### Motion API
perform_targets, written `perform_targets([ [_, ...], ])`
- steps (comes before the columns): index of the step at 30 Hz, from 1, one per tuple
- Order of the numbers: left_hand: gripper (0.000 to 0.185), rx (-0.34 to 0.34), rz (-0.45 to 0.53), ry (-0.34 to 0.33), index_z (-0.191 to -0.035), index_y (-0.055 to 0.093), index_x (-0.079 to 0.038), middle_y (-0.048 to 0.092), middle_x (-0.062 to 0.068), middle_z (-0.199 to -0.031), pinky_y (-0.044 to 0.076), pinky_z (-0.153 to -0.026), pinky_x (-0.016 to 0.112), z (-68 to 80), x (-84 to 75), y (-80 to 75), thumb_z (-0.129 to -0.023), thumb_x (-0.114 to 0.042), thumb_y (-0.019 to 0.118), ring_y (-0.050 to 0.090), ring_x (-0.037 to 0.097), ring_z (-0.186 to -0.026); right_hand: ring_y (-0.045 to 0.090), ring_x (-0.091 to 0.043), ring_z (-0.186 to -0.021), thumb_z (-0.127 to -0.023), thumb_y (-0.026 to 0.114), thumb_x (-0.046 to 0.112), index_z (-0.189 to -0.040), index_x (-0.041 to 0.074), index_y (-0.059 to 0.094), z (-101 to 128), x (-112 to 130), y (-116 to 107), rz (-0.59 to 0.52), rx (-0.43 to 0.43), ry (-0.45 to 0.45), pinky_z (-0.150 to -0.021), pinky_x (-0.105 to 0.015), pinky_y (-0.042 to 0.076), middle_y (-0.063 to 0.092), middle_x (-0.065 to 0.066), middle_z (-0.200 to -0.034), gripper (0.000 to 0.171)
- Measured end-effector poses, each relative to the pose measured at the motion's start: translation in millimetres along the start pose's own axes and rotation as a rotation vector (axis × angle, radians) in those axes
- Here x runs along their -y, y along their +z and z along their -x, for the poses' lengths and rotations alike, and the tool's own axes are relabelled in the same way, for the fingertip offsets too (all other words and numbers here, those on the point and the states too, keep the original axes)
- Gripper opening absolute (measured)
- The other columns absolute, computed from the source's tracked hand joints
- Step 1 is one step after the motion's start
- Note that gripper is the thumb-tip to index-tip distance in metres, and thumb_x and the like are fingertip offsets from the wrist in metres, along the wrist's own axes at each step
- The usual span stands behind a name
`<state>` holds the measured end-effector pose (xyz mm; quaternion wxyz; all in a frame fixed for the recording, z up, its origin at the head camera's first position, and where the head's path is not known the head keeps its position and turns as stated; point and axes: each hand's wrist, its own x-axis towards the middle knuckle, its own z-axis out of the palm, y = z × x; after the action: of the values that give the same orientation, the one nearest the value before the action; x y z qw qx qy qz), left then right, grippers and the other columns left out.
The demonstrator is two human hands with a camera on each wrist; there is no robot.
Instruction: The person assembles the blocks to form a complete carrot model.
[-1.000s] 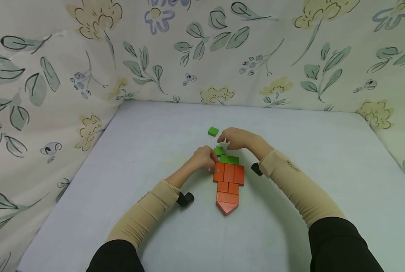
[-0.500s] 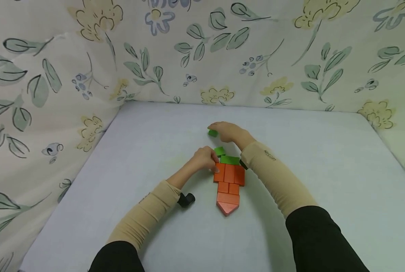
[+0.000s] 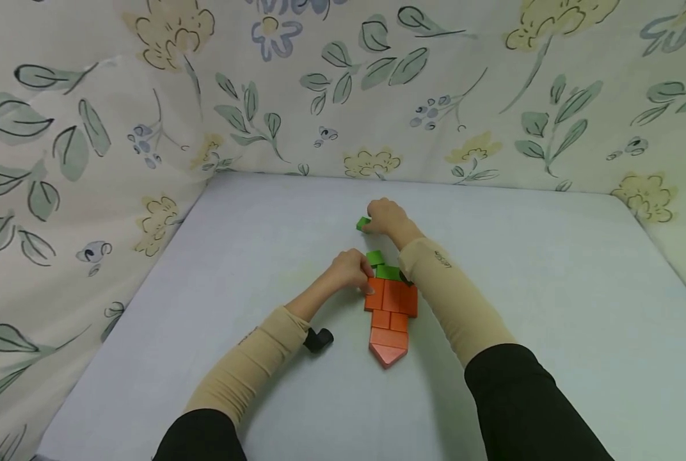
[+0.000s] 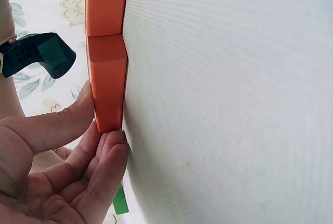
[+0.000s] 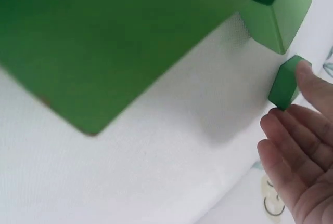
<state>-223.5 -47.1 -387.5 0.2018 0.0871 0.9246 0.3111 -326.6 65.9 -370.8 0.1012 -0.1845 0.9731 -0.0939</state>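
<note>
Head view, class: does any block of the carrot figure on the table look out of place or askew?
One does: a small green block lies apart from the carrot figure, farther back on the table. The right hand touches it. The left hand rests against the orange blocks' upper left edge.
</note>
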Motion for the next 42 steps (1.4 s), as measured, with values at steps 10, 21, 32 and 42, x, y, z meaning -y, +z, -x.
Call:
perform_targets([
  [10, 0.023, 0.003, 0.0, -0.003, -0.08, 0.066, -0.008, 0.059, 0.001, -0.074, 0.04, -0.056, 0.025, -0.8, 1.2, 0.2, -0.062, -0.012, 0.08, 0.051, 0.017, -0.067, 0.052, -0.023, -0.088, -0.077, 0.062, 0.006, -0.101, -0.001, 0.063, 3.8, -13.3, -0.5, -0.015, 0.036, -0.18, -0.079, -0.036, 0.041, 0.06, -0.012, -0.097, 0.025],
  [21, 0.022, 0.006, 0.007, 0.006, -0.08, 0.066, -0.009, 0.059, 0.001, -0.075, 0.04, -0.054, 0.025, -0.1, 0.7, 0.3, -0.063, -0.013, 0.08, 0.051, 0.016, -0.064, 0.054, -0.02, -0.076, -0.074, 0.068, 0.018, -0.096, 0.002, 0.067, 47.3, -58.8, -10.7, -0.046, 0.028, -0.235, -0.069, -0.035, 0.044, 0.063, -0.008, -0.084, 0.028],
  [32, 0.024, 0.007, 0.001, 0.009, -0.082, 0.066, -0.008, 0.059, 0.001, -0.077, 0.041, -0.055, 0.025, -1.8, 3.5, 2.6, -0.063, -0.014, 0.08, 0.051, 0.016, -0.066, 0.05, -0.016, -0.065, -0.071, 0.071, 0.024, -0.093, 0.003, 0.068, 92.9, -88.1, 1.1, -0.082, -0.029, -0.096, -0.057, -0.03, 0.041, 0.06, -0.001, -0.072, 0.031],
  [42, 0.025, 0.003, -0.012, 0.022, -0.083, 0.066, -0.008, 0.059, 0.001, -0.079, 0.041, -0.056, 0.024, -3.3, 4.1, 2.7, -0.063, -0.014, 0.08, 0.052, 0.017, -0.068, 0.051, -0.015, -0.062, -0.07, 0.072, 0.029, -0.09, 0.004, 0.069, 110.6, -78.0, 9.7, -0.082, -0.043, -0.071, -0.053, -0.028, 0.041, 0.06, 0.0, -0.07, 0.032],
])
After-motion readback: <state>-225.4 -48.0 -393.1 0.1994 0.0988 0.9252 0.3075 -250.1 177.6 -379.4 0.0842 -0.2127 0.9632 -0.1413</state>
